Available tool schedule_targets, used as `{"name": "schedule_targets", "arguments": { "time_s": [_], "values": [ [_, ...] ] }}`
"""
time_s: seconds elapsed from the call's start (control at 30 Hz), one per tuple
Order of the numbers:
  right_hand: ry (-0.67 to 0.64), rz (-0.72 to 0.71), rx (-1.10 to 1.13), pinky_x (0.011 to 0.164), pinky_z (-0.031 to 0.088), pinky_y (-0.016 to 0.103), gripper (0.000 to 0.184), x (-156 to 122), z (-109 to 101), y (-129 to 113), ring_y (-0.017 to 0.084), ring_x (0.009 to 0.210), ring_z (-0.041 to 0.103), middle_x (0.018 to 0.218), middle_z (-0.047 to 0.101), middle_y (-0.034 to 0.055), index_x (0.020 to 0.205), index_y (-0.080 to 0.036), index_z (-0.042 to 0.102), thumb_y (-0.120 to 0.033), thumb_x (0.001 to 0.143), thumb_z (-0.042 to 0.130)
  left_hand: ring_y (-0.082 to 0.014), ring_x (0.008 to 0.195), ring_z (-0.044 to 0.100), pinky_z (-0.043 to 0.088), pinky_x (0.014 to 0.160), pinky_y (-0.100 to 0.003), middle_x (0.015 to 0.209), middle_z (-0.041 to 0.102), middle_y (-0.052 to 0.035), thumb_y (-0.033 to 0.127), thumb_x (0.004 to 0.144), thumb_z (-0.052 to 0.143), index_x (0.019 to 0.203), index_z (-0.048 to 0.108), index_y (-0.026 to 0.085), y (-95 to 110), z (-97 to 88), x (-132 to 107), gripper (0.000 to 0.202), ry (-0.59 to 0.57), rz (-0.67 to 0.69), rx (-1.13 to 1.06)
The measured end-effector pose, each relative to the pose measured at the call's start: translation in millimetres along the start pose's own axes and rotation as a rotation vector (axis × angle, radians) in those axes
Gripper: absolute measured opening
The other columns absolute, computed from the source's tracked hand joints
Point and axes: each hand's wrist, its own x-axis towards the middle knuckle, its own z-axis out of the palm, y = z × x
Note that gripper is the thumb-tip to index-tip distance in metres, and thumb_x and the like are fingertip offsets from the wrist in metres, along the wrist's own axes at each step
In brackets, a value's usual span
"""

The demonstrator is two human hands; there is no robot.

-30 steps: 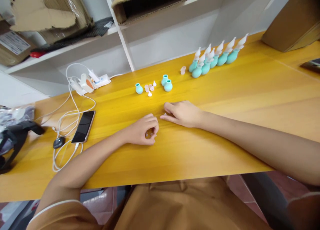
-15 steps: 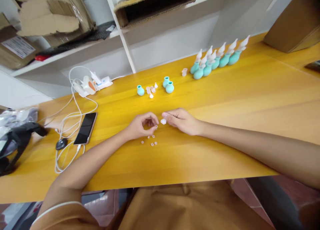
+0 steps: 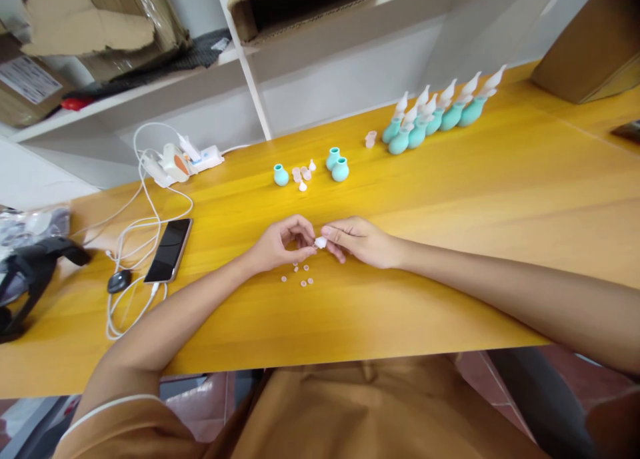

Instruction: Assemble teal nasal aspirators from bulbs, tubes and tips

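Observation:
My right hand (image 3: 363, 241) pinches a white nozzle tip (image 3: 321, 242) between thumb and fingers, its wider end facing left. At that end my left hand (image 3: 286, 243) is closed, thumb and fingertips meeting the nozzle tip around a small translucent ring that is mostly hidden. Several more small pinkish rings (image 3: 303, 283) lie on the table just below my left hand. Beyond my hands stand a teal rubber bulb (image 3: 281, 175), a group of clear pinkish connectors (image 3: 301, 174) with white nozzle tips (image 3: 303, 186) beside them, and two open teal bulbs (image 3: 340, 170).
At the back right, several teal bulbs with white nozzles (image 3: 435, 119) stand in rows, with a pinkish connector (image 3: 371, 139) beside them. Left are a phone (image 3: 169, 251), white cables, a power strip (image 3: 207, 160) and a black mouse (image 3: 119, 281). A cardboard box (image 3: 587, 46) sits far right.
The nozzle tip in my right hand has moved left to my left fingertips. The small ring, earlier visible at my left thumb, is now against the nozzle tip and mostly covered.

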Motion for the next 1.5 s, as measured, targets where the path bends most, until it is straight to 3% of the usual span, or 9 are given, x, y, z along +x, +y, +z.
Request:
{"name": "schedule_targets", "arguments": {
  "time_s": [0.43,0.9,1.5],
  "values": [
    [-0.001,0.034,0.011,0.061,0.041,0.026,0.067,-0.7,-0.7,-2.7,0.009,0.054,0.048,0.065,0.062,-0.0024,0.081,-0.018,0.06,-0.08,0.106,0.049,-0.0118,0.084,0.071,0.057,0.082,-0.025,0.093,0.074,-0.0038,0.036,0.089,0.092,0.101,0.068,0.017,0.7,0.3,-0.9,0.033,0.014,0.007,-0.034],
    [-0.027,0.011,0.013,0.062,0.042,0.026,0.065,-0.4,-2.4,-1.6,0.01,0.056,0.05,0.066,0.063,-0.0021,0.082,-0.018,0.061,-0.077,0.108,0.049,-0.0122,0.074,0.065,0.051,0.072,-0.026,0.084,0.073,-0.0021,0.053,0.083,0.094,0.09,0.073,0.016,2.9,3.5,-1.6,0.043,0.088,-0.125,0.047],
    [-0.03,-0.004,0.011,0.062,0.041,0.026,0.062,-0.9,-1.2,-2.4,0.01,0.058,0.053,0.067,0.063,-0.0015,0.081,-0.018,0.061,-0.072,0.11,0.049,-0.0118,0.078,0.065,0.053,0.072,-0.025,0.087,0.073,-0.0022,0.048,0.083,0.095,0.09,0.072,0.017,2.0,3.3,-1.9,0.039,0.09,-0.077,0.077]
  ]
}}
